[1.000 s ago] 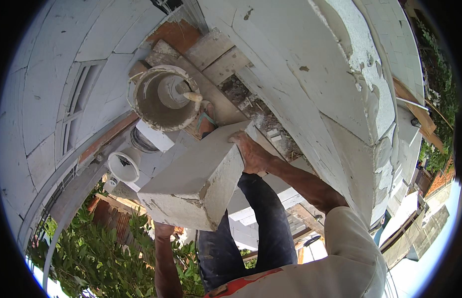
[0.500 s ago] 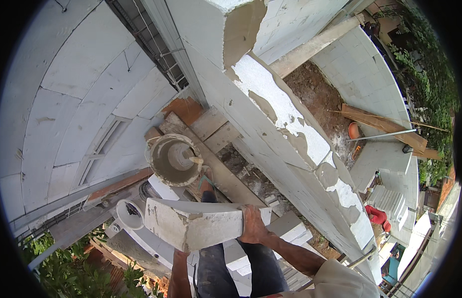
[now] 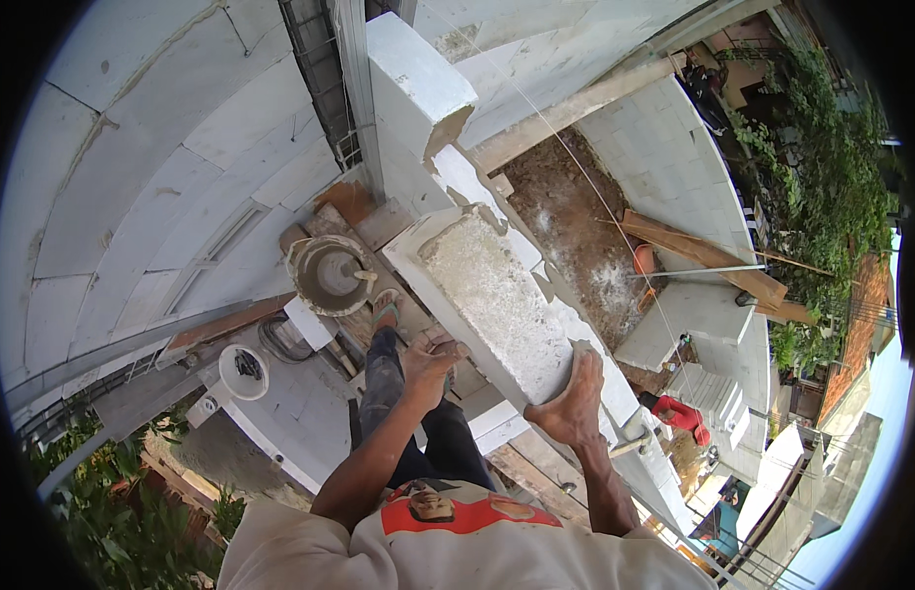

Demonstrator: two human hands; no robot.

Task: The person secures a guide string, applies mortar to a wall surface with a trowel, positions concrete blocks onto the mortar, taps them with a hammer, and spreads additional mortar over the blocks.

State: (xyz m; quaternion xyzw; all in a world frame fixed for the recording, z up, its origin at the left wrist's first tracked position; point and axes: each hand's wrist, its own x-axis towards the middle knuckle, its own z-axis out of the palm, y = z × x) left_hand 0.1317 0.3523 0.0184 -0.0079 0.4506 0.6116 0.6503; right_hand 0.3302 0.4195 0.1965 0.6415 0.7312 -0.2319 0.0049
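Note:
A long pale concrete block [image 3: 497,295] lies along the wall top [image 3: 587,339], its rough, mortar-stained face upward. It overhangs the wall's left side; whether it rests fully on the mortar cannot be seen. My right hand [image 3: 571,398] grips the block's near end corner, thumb on one side and fingers on the other. Beside the block's left face is my left hand [image 3: 431,369], fingers bent and apart, fingertips at or close to its lower edge. Beyond the far end, a taller block [image 3: 418,79] stands on the wall with grey mortar on its end.
Planks by my feet hold a mortar bucket [image 3: 330,275] with a handled tool in it. A white bucket [image 3: 244,372] stands at left. A thin string line [image 3: 576,157] crosses above the wall. Below right, a person in red [image 3: 679,413] bends near stacked blocks [image 3: 699,393].
The block has swung from in front of my legs up and right onto the wall line, turning lengthwise along it. My left hand has come from beneath it to its side.

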